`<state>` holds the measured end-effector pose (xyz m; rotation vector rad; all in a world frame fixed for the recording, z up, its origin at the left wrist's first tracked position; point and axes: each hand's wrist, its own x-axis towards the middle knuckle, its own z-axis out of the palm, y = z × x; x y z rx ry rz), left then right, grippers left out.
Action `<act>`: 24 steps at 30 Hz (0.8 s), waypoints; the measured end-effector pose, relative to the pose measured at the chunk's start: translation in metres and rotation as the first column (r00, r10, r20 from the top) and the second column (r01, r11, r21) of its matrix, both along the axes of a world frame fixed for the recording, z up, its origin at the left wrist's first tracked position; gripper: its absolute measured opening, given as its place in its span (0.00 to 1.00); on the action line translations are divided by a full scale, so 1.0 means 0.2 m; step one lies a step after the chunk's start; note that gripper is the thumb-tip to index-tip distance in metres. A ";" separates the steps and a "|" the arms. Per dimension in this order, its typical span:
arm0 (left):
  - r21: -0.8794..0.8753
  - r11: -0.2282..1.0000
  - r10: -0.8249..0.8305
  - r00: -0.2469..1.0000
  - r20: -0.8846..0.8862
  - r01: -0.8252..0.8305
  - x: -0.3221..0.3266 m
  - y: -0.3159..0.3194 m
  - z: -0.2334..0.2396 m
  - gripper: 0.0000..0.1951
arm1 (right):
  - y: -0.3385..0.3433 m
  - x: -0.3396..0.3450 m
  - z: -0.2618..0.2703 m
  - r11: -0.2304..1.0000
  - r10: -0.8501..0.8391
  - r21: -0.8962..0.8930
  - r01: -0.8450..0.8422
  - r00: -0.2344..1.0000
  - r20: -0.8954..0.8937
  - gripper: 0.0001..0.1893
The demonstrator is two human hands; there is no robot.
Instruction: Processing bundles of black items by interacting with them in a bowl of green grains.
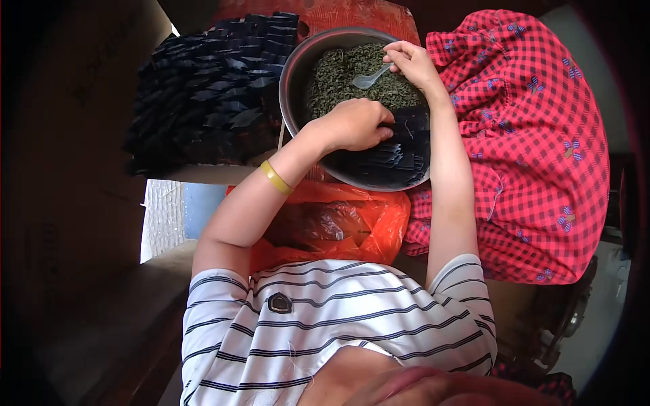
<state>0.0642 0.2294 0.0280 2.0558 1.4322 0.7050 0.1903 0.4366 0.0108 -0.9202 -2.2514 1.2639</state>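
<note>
My right hand point(412, 65) holds a clear plastic spoon point(373, 77) by its handle, over dried green leaves point(350, 63), probably tea, in a round metal basin point(292, 61). The spoon's bowl rests on or just above the leaves. Below it, my left hand point(358, 124) curls over small black packets point(406, 157) lying in rows in the near right part of the basin. Its thumb and fingertips meet the dark packets, but whether one is pinched between them cannot be made out. A yellowish bangle point(277, 177) circles my left wrist.
Left of the basin, a large pile of black packets point(218, 91) lies in overlapping rows. A red wooden tabletop point(345, 15) shows behind. Red checked cloth point(528, 127) bulges beside my right arm. An orange plastic bag point(376, 228) sits between the basin and my chest.
</note>
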 end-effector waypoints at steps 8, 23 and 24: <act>-0.147 0.989 0.011 0.988 0.155 0.011 0.02 0.12 0.01 0.17 | 0.01 0.05 -0.05 0.839 -0.217 0.519 0.166 0.975 0.039 0.14; 0.020 0.987 0.156 0.937 -0.313 -0.157 0.05 0.14 -0.01 0.09 | -0.10 0.03 0.03 0.782 -0.168 0.561 -0.271 0.775 0.609 0.07; 0.020 0.987 0.155 0.936 -0.317 -0.157 0.02 0.12 -0.03 0.09 | -0.10 0.03 0.03 0.785 -0.151 0.554 -0.276 0.782 0.604 0.08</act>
